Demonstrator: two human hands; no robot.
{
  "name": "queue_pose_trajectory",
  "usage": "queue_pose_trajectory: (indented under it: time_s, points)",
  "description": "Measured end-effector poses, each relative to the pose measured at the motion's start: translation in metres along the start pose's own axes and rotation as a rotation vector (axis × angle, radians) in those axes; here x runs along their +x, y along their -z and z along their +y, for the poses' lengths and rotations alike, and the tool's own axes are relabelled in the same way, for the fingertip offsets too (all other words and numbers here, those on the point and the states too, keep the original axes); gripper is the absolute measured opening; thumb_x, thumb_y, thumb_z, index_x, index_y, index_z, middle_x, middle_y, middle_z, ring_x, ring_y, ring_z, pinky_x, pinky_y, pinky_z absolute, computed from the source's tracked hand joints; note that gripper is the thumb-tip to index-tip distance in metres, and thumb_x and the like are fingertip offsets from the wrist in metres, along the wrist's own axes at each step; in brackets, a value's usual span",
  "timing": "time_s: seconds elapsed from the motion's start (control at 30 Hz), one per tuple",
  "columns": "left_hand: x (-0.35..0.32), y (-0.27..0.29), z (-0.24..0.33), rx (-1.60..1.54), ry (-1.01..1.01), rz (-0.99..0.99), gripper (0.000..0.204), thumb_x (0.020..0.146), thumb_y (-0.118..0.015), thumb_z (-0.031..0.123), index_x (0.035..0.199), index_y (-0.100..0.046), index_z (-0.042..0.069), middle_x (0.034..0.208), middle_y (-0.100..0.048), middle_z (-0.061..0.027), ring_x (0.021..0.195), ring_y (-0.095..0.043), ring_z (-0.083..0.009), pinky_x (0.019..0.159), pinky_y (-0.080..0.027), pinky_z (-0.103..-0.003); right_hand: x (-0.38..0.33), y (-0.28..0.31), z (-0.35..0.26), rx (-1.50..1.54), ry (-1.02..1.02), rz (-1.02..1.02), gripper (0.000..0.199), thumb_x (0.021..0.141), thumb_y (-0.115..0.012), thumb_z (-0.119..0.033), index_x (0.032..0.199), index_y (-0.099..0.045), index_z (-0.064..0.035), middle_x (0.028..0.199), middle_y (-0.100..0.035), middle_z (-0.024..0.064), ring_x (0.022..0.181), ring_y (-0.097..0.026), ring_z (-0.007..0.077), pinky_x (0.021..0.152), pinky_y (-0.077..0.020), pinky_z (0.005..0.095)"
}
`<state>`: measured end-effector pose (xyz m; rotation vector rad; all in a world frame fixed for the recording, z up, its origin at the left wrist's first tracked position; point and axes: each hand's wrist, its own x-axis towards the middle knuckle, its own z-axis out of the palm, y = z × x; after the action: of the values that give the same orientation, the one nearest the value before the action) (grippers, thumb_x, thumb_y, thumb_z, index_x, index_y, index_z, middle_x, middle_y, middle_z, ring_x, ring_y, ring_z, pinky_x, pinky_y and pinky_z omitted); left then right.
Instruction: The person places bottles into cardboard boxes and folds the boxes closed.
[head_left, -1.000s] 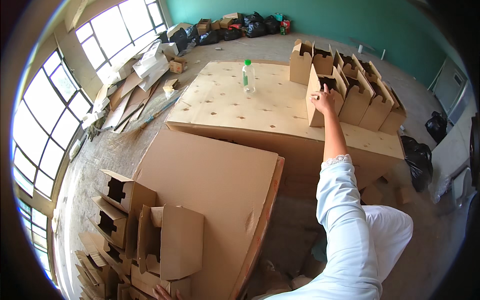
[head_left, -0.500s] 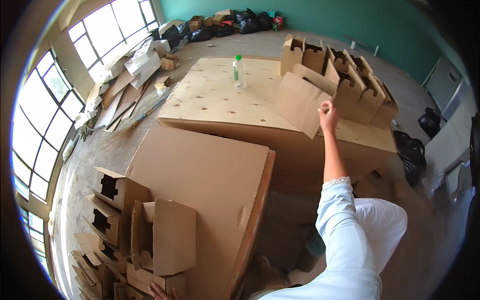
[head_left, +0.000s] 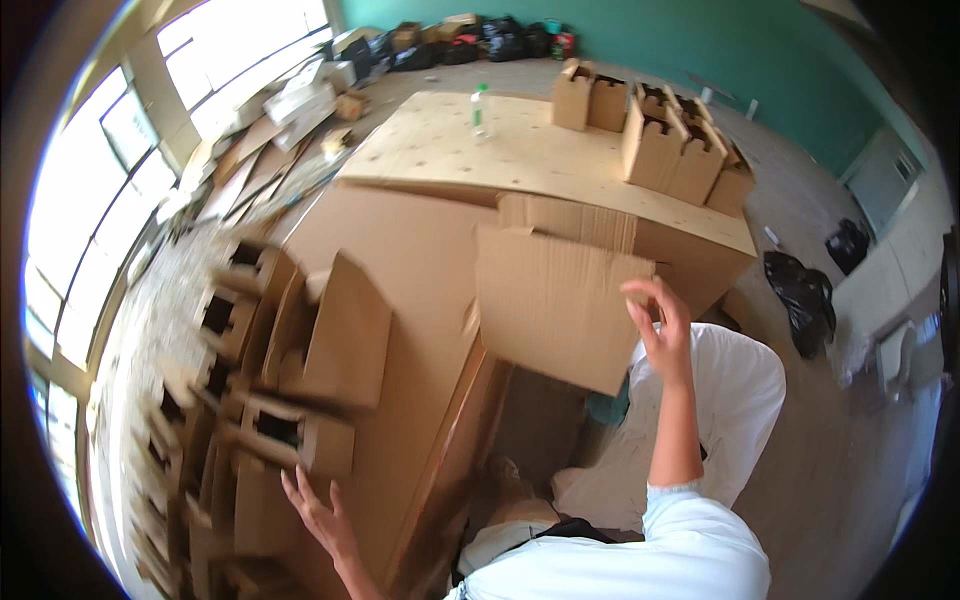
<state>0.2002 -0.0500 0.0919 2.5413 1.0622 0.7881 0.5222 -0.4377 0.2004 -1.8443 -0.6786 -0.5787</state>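
Note:
My right hand (head_left: 664, 318) pinches the right edge of a brown cardboard box (head_left: 560, 305) with thumb and fingers. The box is held tilted in the air in front of me, a ridged flap showing behind its broad front panel. My left hand (head_left: 325, 515) is held open, fingers spread, beside a row of brown cardboard boxes (head_left: 265, 505) at the lower left. Just beyond it sits a small folded box (head_left: 325, 443) with a dark opening. Farther up the row, another box stands with a raised panel (head_left: 350, 330).
A cardboard-covered surface (head_left: 400, 240) lies at my left. Beyond it, a plywood-topped platform (head_left: 420, 150) carries a clear bottle with a green cap (head_left: 480, 112) and notched cardboard boxes (head_left: 675, 150). Black bags (head_left: 800, 300) lie on the floor at right; scrap board (head_left: 250, 165) lies by the windows.
My right hand has brought the box from the far platform nearer and to the left. My left hand has lifted off the boxes at the lower left. The view has shifted.

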Motion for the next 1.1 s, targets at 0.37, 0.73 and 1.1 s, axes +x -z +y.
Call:
queue_pose_trajectory:
  time_s: [0.37,0.73,1.1]
  points:
    - [-0.181,0.131,-0.018,-1.175,0.572,-0.243,0.085,0.075,-0.08,-0.002,0.145,-0.033,0.007,0.12,-0.058,-0.0116,0.107,-0.062,-0.0213,0.087,-0.055,-0.032,-0.152,-0.113,-0.229,0.597,0.633,-0.622,0.027,0.066,-0.071,-0.004,0.092,-0.077,-0.0072,0.085,-0.063,0.0037,0.08,-0.061,0.0237,0.069,-0.0514,0.0336]
    - [-0.221,0.162,-0.064,-0.627,0.621,0.356,0.089,0.076,-0.071,-0.009,0.152,-0.028,0.009,0.143,-0.046,-0.0163,0.123,-0.053,-0.0288,0.091,-0.055,-0.036,-0.172,-0.244,-0.239,0.483,1.062,-1.151,0.046,0.075,-0.068,0.001,0.12,-0.063,-0.0073,0.103,-0.065,0.0077,0.102,-0.062,0.0248,0.089,-0.0532,0.0357]
    - [-0.185,0.14,-0.041,-0.125,0.522,0.506,0.082,0.078,-0.073,0.004,0.149,-0.031,0.006,0.145,-0.043,-0.0194,0.129,-0.049,-0.0347,0.103,-0.044,-0.043,-0.15,-0.314,-0.267,0.564,1.273,-1.601,0.067,0.071,-0.078,-0.025,0.133,-0.055,-0.0107,0.141,-0.05,0.0126,0.141,-0.034,0.0314,0.12,-0.0191,0.0526]
